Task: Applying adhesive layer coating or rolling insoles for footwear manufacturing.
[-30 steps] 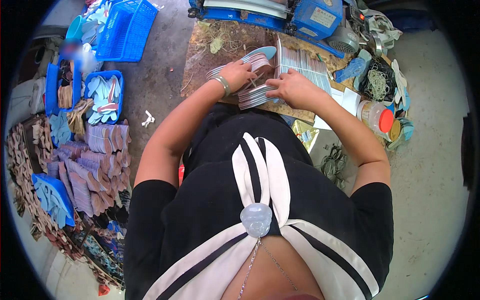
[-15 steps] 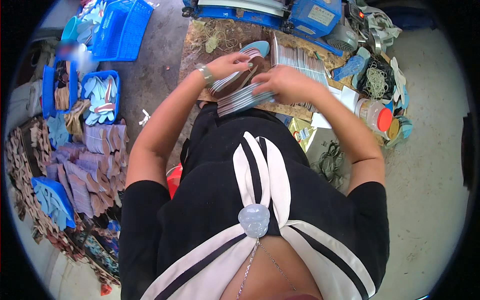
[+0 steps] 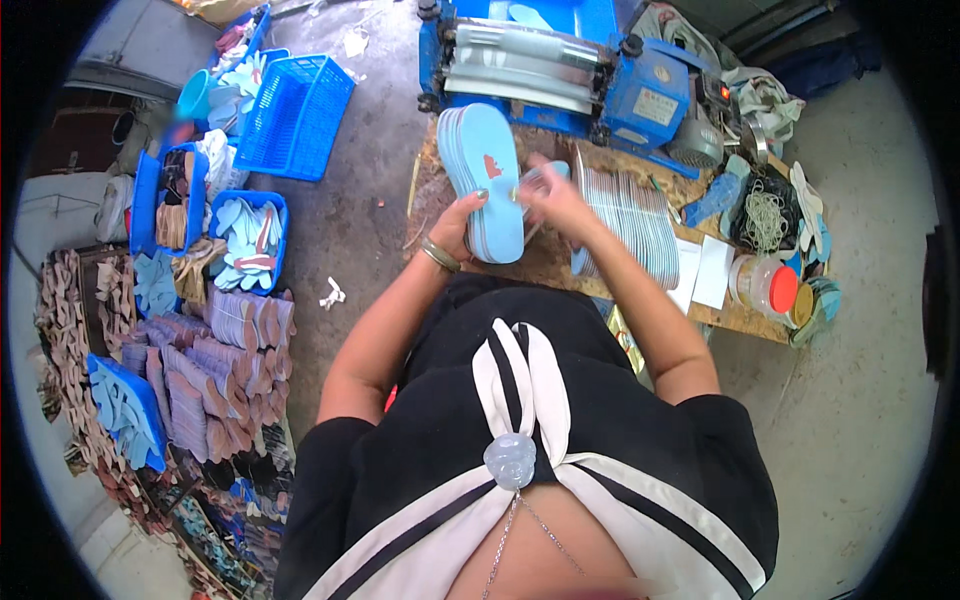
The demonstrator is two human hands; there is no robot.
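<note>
I see a stack of light blue insoles [image 3: 482,180] held on edge just above centre frame, over the near edge of the wooden table [image 3: 745,318]. The top insole faces me and bears a small red mark. My left hand [image 3: 462,222] is clamped on the lower end of the stack, fingers wrapped under it, a metal bangle at the wrist. My right hand [image 3: 552,195] is just right of the stack, fingers closed on a single light blue insole [image 3: 545,175]; the hand is motion-blurred, so the grip detail is unclear.

To the right of the hands, a fanned row of grey-white insoles [image 3: 630,215] lies on the table. Two white paper sheets [image 3: 705,272] lie beyond them, then a clear jar with a red lid [image 3: 772,288]. A tangle of rubber bands [image 3: 765,215] sits in the upper right.

Behind the stack, top centre, stands a blue roller machine [image 3: 580,75].

On the concrete floor, upper left: an empty blue plastic basket [image 3: 290,115]. Left of frame: a blue tray of insoles [image 3: 250,235] and rows of stacked purple-grey sole pieces [image 3: 215,360].
</note>
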